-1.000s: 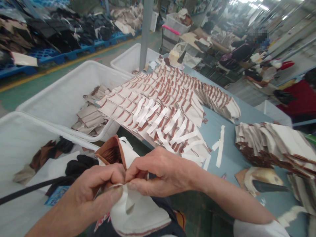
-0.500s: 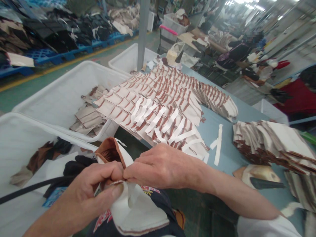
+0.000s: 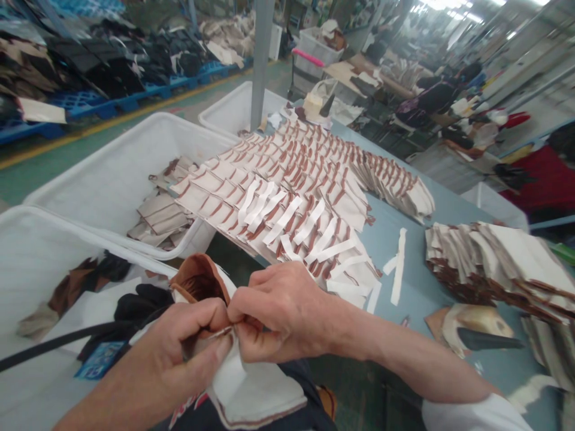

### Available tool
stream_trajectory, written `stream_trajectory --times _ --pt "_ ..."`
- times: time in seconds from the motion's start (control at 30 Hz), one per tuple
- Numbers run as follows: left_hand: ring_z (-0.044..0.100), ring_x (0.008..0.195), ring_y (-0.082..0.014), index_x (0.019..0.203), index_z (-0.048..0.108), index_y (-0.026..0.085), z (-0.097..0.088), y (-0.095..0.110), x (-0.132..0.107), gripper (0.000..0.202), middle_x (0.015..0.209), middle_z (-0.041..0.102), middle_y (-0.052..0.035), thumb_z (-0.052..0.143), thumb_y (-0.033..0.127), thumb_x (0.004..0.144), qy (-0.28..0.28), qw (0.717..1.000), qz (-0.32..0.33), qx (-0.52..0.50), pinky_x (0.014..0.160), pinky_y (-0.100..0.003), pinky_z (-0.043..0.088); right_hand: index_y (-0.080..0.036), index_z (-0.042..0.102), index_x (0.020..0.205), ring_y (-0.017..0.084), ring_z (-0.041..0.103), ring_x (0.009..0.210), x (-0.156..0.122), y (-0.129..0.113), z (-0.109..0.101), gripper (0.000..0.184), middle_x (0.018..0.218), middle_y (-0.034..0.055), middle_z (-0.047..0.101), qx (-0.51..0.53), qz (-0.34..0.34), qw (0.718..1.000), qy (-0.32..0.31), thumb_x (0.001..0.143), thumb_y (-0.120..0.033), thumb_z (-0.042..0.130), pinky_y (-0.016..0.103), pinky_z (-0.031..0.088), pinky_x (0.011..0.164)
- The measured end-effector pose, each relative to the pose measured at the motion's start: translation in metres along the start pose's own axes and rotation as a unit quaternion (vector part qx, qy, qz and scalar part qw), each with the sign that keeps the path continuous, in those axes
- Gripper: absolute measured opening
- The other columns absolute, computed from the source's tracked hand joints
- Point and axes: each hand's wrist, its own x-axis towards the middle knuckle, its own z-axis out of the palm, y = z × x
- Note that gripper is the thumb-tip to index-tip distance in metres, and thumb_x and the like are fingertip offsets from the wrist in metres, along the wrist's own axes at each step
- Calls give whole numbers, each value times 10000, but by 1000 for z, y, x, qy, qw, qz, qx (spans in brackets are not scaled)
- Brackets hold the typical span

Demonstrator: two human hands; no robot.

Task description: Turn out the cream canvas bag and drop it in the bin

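Both hands meet over my lap on a sewn piece (image 3: 258,392), pale cloth outside with a brown lining showing at its open end. My left hand (image 3: 179,347) pinches the seam edge between thumb and fingers. Right beside it, my right hand (image 3: 278,314) closes its thumb and forefinger on the same edge, the fingertips almost touching. The piece's pale flap hangs down below the hands. Whatever lies between the fingertips is hidden.
A blue-grey table (image 3: 381,239) carries overlapping rows of pale pieces (image 3: 287,173), white strips (image 3: 285,218) and a stack of pieces (image 3: 503,251). A brown roll with a dark blade-like tool (image 3: 489,338) lies nearer. White bins (image 3: 108,161) with fabric stand at left beside a metal post (image 3: 260,66).
My right hand has turned slightly, its thumb now showing below the forefinger. Both hands have shifted a little to the right with the piece. The open brown end tilts slightly.
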Motion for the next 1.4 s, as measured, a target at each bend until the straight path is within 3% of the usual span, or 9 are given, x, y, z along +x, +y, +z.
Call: stream_trajectory --times 0.27,0.47,0.57,0.8,0.97,1.03,1.17,1.27,1.4 --pt "380 613 -148 685 519 250 3 27 3 475 639 444 66 655 601 974 53 993 -60 -90 579 -258 348 -205 634 836 78 547 612 2 10 -5 61 685 -91 607 372 282 872 -149 820 -206 692 187 440 629" --pt "467 615 -145 752 711 215 -2 18 14 487 688 597 26 722 640 992 57 988 -16 -144 563 -230 375 -186 706 1097 176 744 1028 2 26 -15 258 1109 57 799 375 187 906 -48 988 -404 792 304 582 993" --pt "580 652 -168 754 764 219 -6 21 14 418 715 697 1 777 585 955 100 985 -27 -134 609 -237 443 -207 669 1233 208 756 1167 3 31 -10 308 1272 82 799 327 160 928 -74 995 -381 760 333 578 1085" --pt "620 694 -190 737 797 238 -5 51 7 336 783 759 -5 756 514 924 163 982 -39 -92 663 -281 479 -196 658 1159 169 725 896 10 39 20 345 957 -5 744 305 56 950 -39 953 -447 776 335 575 962" --pt "561 637 -183 664 716 253 -1 51 3 376 668 648 30 634 443 977 265 964 -11 1 632 -297 427 -201 666 1197 116 625 620 12 28 24 343 729 -97 614 321 109 939 -51 974 -446 754 252 494 647" --pt "580 645 -171 704 748 256 -2 44 2 363 711 685 39 627 441 993 290 957 2 26 627 -275 441 -210 661 1084 145 703 752 15 25 24 236 825 -39 697 289 95 953 -6 979 -407 738 267 546 727" --pt "666 630 -151 841 824 281 -8 28 -2 316 754 762 55 681 470 1051 251 962 87 66 586 -215 493 -161 675 1248 228 761 1256 25 24 27 298 1332 141 796 273 0 960 64 1003 -326 717 352 588 1125" --pt "740 650 -157 956 857 311 -16 22 -12 321 796 815 52 695 553 1091 207 967 122 90 578 -184 544 -124 637 1413 197 787 1164 31 20 28 455 1336 147 794 323 -18 946 27 1052 -397 683 296 621 1063" --pt "797 675 -142 924 847 341 -32 25 -24 371 799 851 74 657 592 1120 139 972 143 125 640 -135 586 -227 673 1289 174 778 959 34 14 26 425 1145 52 801 308 24 950 -46 1005 -537 731 260 624 922"
